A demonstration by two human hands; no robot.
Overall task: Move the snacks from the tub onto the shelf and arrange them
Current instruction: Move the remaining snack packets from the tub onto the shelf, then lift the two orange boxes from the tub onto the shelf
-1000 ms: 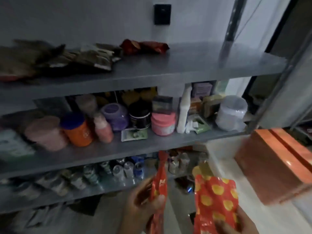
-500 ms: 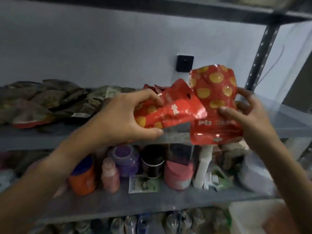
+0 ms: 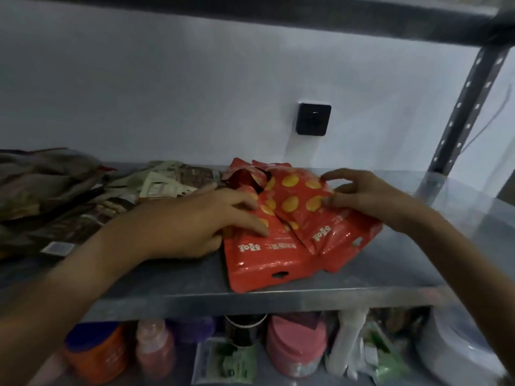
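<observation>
Two red snack packets with yellow dots lie overlapping on the grey metal shelf (image 3: 404, 263). My left hand (image 3: 189, 221) rests with straight fingers on the left packet (image 3: 262, 257). My right hand (image 3: 370, 196) pinches the top of the right packet (image 3: 334, 232) between thumb and forefinger. Behind them lie more red packets (image 3: 245, 174), one of them with its top open. A pile of dark snack packets (image 3: 55, 190) fills the left part of the shelf. The tub is out of view.
The shelf's right end is bare up to the perforated upright post (image 3: 462, 107). A black wall socket (image 3: 313, 118) sits behind. Another shelf board (image 3: 250, 15) runs overhead. Below stand an orange jar (image 3: 94, 352), a pink jar (image 3: 295, 344) and a white bottle (image 3: 345, 344).
Both hands came up from below with a red packet each and laid them flat on the shelf. The left hand's grip has loosened to straight fingers on its packet.
</observation>
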